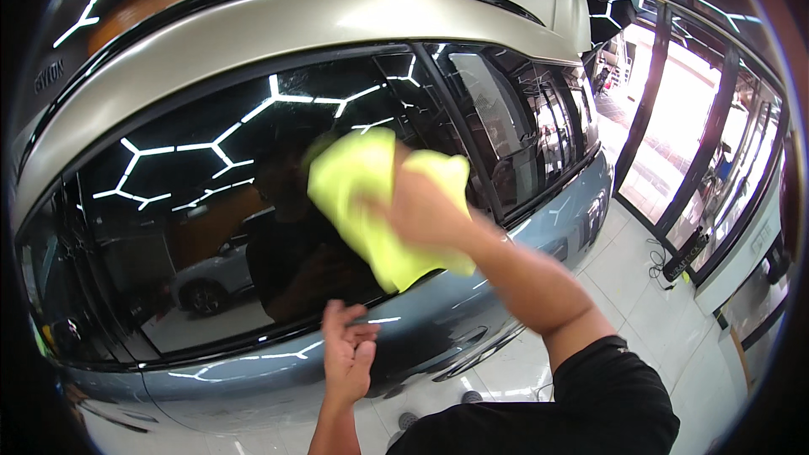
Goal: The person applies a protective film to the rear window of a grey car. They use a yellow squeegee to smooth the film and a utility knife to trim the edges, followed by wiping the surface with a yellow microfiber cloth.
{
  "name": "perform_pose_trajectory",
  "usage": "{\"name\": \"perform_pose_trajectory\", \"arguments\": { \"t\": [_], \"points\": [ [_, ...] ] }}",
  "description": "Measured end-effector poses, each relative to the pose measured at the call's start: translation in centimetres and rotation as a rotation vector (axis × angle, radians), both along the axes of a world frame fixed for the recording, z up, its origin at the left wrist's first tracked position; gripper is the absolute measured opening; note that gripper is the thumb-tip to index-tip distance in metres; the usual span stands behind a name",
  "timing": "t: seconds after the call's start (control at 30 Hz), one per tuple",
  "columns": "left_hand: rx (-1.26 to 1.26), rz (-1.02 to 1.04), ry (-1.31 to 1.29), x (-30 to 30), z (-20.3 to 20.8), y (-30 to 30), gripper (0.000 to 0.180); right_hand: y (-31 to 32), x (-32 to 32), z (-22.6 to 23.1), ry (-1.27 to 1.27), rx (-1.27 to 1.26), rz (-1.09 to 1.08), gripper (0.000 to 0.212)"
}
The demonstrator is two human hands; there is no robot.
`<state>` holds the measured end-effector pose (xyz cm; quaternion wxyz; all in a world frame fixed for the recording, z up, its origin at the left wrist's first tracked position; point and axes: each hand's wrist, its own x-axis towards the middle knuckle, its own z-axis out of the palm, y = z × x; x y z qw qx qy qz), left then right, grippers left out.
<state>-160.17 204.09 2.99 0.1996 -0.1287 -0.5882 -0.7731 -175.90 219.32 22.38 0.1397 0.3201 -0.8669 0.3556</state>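
Observation:
My right hand (425, 211), smeared a little by motion, is closed on a bright yellow cloth (350, 190). The cloth lies spread against the dark side window (244, 202) of a car, near the pillar at the window's right end. Below the window's lower edge, my left hand (346, 350) is held up with its fingers apart and nothing in it. It is near the blue-grey door panel (430, 312); whether it touches the car, I cannot tell. Ceiling lights and another car are mirrored in the glass.
A pale gold roof frame (337, 21) curves above the windows. The raised tailgate (602, 0) stands at the far right end. Glass doors (674, 118) are beyond it, with a black object (687, 257) and cable on the tiled floor (640, 303).

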Motion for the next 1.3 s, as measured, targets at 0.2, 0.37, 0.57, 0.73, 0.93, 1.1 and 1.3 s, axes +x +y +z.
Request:
{"name": "perform_pose_trajectory", "arguments": {
  "t": [0.2, 0.37, 0.57, 0.73, 0.93, 1.1, 1.3],
  "points": [
    [-0.158, 0.285, 0.035, 0.0, 1.7, -0.4, 0.046, 2.1, 10.3, -7.2, -0.52, 0.072, 0.485, 0.05],
    [0.286, 0.415, -0.158, 0.0, 3.3, 2.2, 0.037, 7.0, 9.7, -14.5, -0.433, -0.113, 0.516, 0.039],
    [-0.617, 0.452, -0.03, -0.1, 1.5, 8.8, 0.034, 10.6, 10.2, -19.8, -0.927, -0.615, 0.531, 0.054],
    [-1.059, 0.201, -0.419, 0.5, 2.0, 13.2, 0.021, 21.1, 6.5, -19.7, -0.676, -0.206, 0.621, 0.049],
    [0.258, 0.608, -0.269, 1.4, 6.3, 10.5, 0.029, 25.9, -1.2, -13.2, -0.685, -0.987, 0.501, 0.025],
    [0.308, 0.675, -0.212, 1.3, 5.1, 12.4, 0.026, 16.6, -6.4, -2.0, 0.866, -0.226, 0.437, 0.033],
    [0.324, 0.605, -0.192, 2.0, 1.9, 11.5, 0.027, 7.9, -11.5, 4.4, 1.309, -0.031, 0.263, 0.017]
  ]
}}
